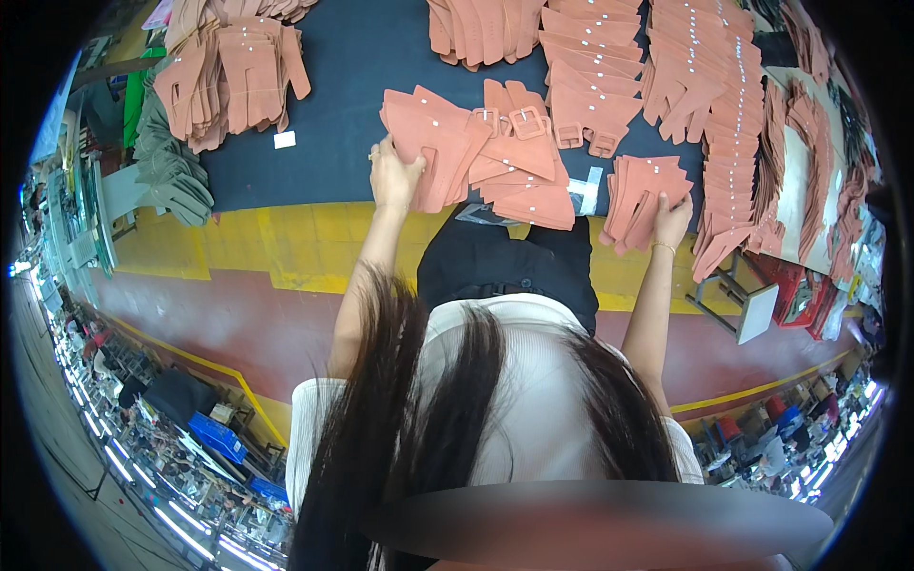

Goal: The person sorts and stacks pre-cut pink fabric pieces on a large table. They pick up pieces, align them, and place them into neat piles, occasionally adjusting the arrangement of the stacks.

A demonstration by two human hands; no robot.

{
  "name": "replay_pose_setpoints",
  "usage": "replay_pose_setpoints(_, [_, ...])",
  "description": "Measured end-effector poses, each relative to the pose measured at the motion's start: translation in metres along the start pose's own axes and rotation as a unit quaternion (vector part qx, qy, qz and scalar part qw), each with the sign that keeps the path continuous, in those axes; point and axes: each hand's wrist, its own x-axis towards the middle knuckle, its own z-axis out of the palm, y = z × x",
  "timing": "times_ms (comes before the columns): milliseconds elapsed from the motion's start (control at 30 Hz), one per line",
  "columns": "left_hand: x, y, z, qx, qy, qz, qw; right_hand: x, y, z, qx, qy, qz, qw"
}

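The left hand point(393, 181) pinches a fanned, salmon-pink, leather-like stack point(440, 133) by its edge, seemingly keeping layers together; the right hand's point(673, 221) fingers pinch a smaller salmon-pink stack point(636, 195). Salmon-pink buckled pieces point(533, 152) lie between.

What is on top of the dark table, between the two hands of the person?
Overlapping pink pieces, some with buckles, lie there, with a pale patch beside them. Whatever the pieces cover on the table cannot be seen.
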Motion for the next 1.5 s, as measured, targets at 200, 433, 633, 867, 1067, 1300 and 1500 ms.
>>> replay_pose_setpoints(200, [-0.013,0.0,0.001,-0.001,0.01,-0.014,1.0,0.003,0.006,0.005,-0.041,0.023,-0.032,0.998])
replay_pose_setpoints(433, [0.002,-0.006,0.0,-0.093,-0.002,-0.06,0.994,0.003,-0.006,-0.007,-0.05,0.026,-0.03,0.998])
replay_pose_setpoints(633, [0.004,-0.021,0.007,-0.085,0.036,-0.015,0.996,0.002,0.0,-0.011,-0.058,-0.014,-0.046,0.997])
replay_pose_setpoints(867, [0.028,-0.053,0.013,-0.108,-0.021,-0.048,0.993,-0.021,0.006,-0.028,0.139,-0.089,-0.015,0.986])
replay_pose_setpoints(1067, [0.028,-0.049,0.009,-0.095,-0.03,-0.066,0.993,-0.005,-0.007,-0.045,0.153,-0.179,0.054,0.97])
replay_pose_setpoints(1300, [0.028,-0.046,0.004,-0.12,-0.033,-0.055,0.991,-0.006,-0.022,-0.035,0.064,-0.091,0.035,0.993])
replay_pose_setpoints(1500, [0.024,-0.04,0.004,-0.09,-0.016,-0.042,0.995,-0.02,-0.03,-0.021,0.013,0.002,0.004,1.0])
